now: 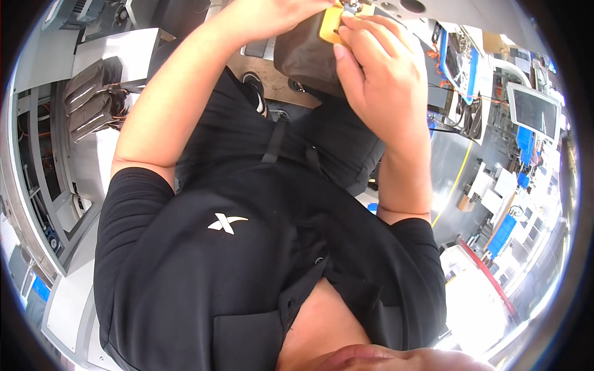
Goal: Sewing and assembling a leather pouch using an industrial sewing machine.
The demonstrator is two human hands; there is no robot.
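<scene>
A dark brown, soft leather-like piece (303, 55) is held up near the top of the view, with a small yellow rigid part (330, 25) at its edge. The left hand (266, 15) and right hand (371, 74) are both clamped on it, fingers together. Fitting appears underway; fine alignment is judged next.

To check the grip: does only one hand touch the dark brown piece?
No, both the left hand and the right hand hold the dark brown piece with its yellow part.
</scene>
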